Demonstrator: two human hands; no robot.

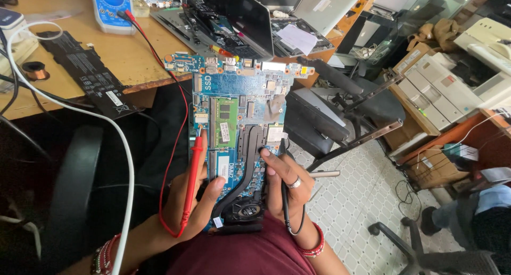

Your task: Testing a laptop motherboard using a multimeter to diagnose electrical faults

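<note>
A blue laptop motherboard (239,121) stands in the middle of the frame, held up over the person's lap and tilted toward the head camera, apparently so its face can be read. Two green memory modules (224,123) sit left of centre on it, a black heat pipe (250,147) curves down its middle, and a fan (246,210) sits at its lower end.

The left hand (189,200), at lower centre left, cradles the board's lower left edge with the palm behind it and the thumb lying over the front. It also pinches a red probe (194,174) against the board, with the tip pointing up beside the lower memory module.

The right hand (287,184), wearing a ring, closes around a black probe (282,152) whose tip meets the board near the heat pipe; the black lead (285,211) loops below the palm.

The red lead (175,131) runs up to a blue multimeter (112,6) at the top left, on a wooden desk (128,57). A flat black battery pack (88,73) lies there too, and open laptops (250,14) crowd the top centre. A white cable (114,131) crosses the left side. At right stand an office chair (340,110) and stacked printers (447,89).
</note>
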